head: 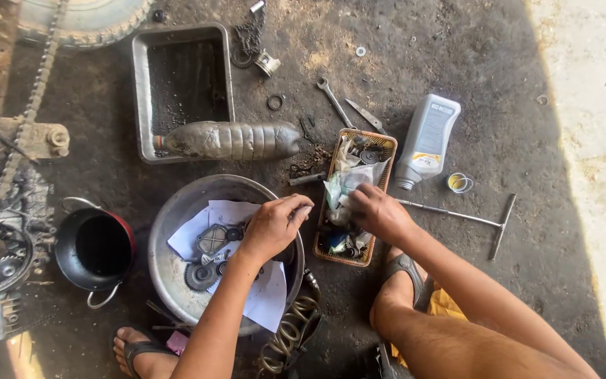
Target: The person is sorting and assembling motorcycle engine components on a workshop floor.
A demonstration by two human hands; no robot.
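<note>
Wicker, that small brown parts basket (385, 140) on the floor: my right hand (376, 210) pinches a clear plastic packet (345, 184) inside it, my left hand (275, 226) curls loosely, holding nothing I can see, over the steel basin (170, 270). Sorting parts; next needs a careful lift.

Dirty oil-stained floor (457, 295), sunlit concrete strip at right edge. Far left: metal tray (140, 91), muddy plastic bottle (229, 140) lying across its near rim. Near left: black pot (96, 249). Just right of it, big metal basin (177, 274). Centre: small woven basket (387, 144) full of parts. Right of it, grey oil bottle (427, 140) lying down, yellow cap (459, 182) beside, T-handle wrench (468, 219) nearer. Far centre: spanner (334, 100), piston (268, 63), black ring (275, 102). Near: coil spring (285, 340).
</note>
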